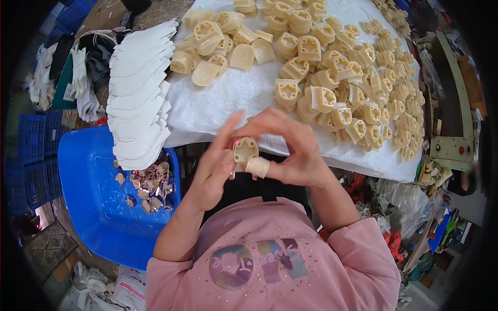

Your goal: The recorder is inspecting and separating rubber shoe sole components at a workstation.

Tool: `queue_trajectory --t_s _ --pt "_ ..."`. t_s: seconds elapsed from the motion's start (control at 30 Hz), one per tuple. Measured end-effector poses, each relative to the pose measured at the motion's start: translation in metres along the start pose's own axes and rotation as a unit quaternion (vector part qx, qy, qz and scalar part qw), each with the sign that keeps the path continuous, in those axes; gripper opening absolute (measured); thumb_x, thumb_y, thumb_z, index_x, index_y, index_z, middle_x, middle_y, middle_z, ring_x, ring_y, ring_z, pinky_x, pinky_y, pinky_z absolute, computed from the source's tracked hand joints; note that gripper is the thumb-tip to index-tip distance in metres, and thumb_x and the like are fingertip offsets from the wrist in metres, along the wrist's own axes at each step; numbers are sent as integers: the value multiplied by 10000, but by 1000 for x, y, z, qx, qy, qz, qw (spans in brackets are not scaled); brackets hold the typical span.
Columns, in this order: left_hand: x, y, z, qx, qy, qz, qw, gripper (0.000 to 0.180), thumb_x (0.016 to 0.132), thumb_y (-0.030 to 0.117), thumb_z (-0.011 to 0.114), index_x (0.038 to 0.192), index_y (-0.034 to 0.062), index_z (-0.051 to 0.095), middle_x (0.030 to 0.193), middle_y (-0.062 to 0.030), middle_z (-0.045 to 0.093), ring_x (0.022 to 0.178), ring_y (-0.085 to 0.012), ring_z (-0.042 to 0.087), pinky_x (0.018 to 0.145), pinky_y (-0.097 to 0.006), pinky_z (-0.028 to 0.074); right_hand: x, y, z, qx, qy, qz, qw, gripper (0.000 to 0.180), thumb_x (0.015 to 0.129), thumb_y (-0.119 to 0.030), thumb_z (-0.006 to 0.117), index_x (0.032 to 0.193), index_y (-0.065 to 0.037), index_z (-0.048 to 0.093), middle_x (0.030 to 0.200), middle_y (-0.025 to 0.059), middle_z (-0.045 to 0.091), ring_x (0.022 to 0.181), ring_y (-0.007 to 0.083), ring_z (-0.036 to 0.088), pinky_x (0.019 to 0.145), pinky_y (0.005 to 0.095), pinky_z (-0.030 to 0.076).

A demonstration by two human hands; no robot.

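Close to my body, at the near edge of the white-covered table, a cream plastic shoe heel (246, 149) is held between my hands, its hollow, holed face upward. My left hand (207, 168) grips its left side, with the fingers somewhat blurred. On the other side, my right hand (298, 150) curves round it, index finger over the far edge and thumb at the near edge. A beige wrap (258, 167) covers that thumb. Pinkish edges show at the heel's side; my fingers hide most of its outer wall.
Many cream heels (321, 98) cover the white sheet (228, 106). White curved pieces (137, 93) overlap in a long row at left. Below them, a blue tub (98, 207) holds pink metallic-looking pieces (153, 186). A greenish machine frame (451, 150) stands at right, near plastic bags (404, 207).
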State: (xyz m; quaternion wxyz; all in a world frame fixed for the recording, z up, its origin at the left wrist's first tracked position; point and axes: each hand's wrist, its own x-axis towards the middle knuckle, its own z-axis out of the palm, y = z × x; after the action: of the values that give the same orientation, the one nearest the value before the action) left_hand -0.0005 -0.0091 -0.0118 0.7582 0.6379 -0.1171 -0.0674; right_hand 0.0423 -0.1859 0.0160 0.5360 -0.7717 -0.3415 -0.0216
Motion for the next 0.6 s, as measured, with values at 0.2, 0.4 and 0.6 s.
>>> queue_trajectory --t_s 0.2,0.4,0.6 --pt "-1 -7 15 -95 44 -35 994 466 922 253 368 1299 -10 293 954 -106 507 794 -149 530 718 -270 449 -8 8 22 12 38 -15 999 403 710 -155 729 1078 -66 589 1043 78 594 834 238 568 753 377 462" --pt "-3 -8 22 -97 51 -22 994 587 951 433 333 1343 14 209 905 -78 516 753 -114 525 578 -216 431 -4 2 23 198 16 153 968 258 866 -211 573 1067 -49 574 1057 88 525 673 161 581 558 278 503" --pt "-4 -2 33 -19 74 41 996 696 946 522 271 1366 -29 207 1223 -153 416 994 -148 495 792 -248 432 10 7 20 457 -77 267 845 173 894 -203 538 856 -35 531 987 75 548 525 87 561 366 191 486"
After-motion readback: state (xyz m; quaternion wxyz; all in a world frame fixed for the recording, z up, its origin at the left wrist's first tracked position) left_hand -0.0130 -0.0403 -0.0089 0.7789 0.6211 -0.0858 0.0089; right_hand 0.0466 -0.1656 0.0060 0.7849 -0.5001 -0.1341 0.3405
